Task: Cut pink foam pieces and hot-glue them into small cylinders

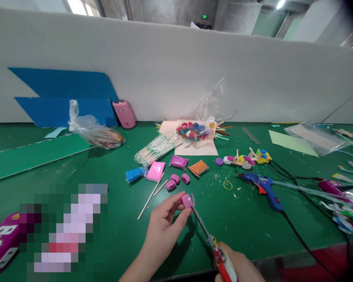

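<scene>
My left hand (168,222) pinches a small pink ring-like cap (186,201) between thumb and fingers above the green table. In my right hand (239,263), at the lower edge of the view, are scissors (204,227) with red and white handles. Their long thin blades reach up to the cap's right side and touch it; exactly how they sit on its wall is hard to make out. Just beyond my left hand lie several similar pink caps (174,179). Two thin wooden sticks (149,199) rest to their left.
Wrapped clay packets (155,171) lie further back, near bagged sticks (157,149) and a bag of colourful caps (192,131). To the right are a blue glue gun (263,186), its trailing cord, and a stick-and-cap figure (244,158). A white partition (153,70) bounds the table.
</scene>
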Available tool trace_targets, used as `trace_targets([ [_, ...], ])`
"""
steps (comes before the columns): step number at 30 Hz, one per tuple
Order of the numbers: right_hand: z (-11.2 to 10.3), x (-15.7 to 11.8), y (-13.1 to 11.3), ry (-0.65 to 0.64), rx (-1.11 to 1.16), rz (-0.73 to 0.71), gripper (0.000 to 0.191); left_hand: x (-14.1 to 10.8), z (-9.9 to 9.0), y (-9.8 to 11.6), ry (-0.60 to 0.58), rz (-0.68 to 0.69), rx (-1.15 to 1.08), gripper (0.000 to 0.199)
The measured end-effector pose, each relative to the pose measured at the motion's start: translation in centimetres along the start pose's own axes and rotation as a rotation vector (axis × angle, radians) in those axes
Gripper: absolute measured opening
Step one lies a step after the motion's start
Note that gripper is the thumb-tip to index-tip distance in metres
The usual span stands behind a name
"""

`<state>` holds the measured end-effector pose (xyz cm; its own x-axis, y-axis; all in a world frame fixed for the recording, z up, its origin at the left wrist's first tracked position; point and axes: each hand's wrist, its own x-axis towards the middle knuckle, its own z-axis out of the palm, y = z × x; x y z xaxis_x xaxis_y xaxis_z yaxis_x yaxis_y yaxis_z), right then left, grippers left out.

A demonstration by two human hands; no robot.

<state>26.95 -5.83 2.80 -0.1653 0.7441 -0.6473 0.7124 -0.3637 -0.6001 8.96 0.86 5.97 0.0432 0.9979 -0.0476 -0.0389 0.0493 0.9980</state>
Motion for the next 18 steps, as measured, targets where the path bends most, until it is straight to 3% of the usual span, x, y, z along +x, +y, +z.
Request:
trace_targets([
  [9,0.6,0.3,0.7,-0.008,0.095,0.011,0.027,0.0,0.2,-0.8,-0.01,0.059,-0.014,0.03],
  [18,1.6,1.4,2.0,-0.02,-0.091,0.043,0.031,0.0,0.1,-1.2,-0.02,0.046,0.006,0.029],
])
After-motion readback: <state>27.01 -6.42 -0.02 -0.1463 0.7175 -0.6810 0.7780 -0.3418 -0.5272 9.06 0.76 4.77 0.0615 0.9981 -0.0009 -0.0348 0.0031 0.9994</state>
